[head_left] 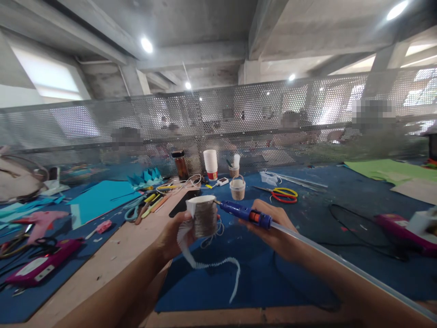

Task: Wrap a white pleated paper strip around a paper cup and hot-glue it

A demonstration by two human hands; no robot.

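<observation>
My left hand (pixel 174 234) grips a small cup (pixel 205 218) wrapped in grey-brown cord, with a white rim. A pleated white paper strip (pixel 215 264) hangs from beside that hand and trails over the blue mat. In my right hand (pixel 273 223) is a blue glue gun (pixel 242 212), its tip at the cup's upper right edge; whether it touches I cannot tell. A long translucent glue stick (pixel 327 255) runs from the gun's rear along my right forearm. Behind the cup lies a dark phone (pixel 182 205), partly hidden.
Beyond my hands stand a cord-wrapped small basket (pixel 237 190), stacked paper cups (pixel 210 164) and a brown bottle (pixel 180 165). Scissors (pixel 285 195) lie right. A pink glue gun (pixel 43 223) and magenta power strip (pixel 46 262) sit left. A perforated metal screen (pixel 218 123) crosses behind.
</observation>
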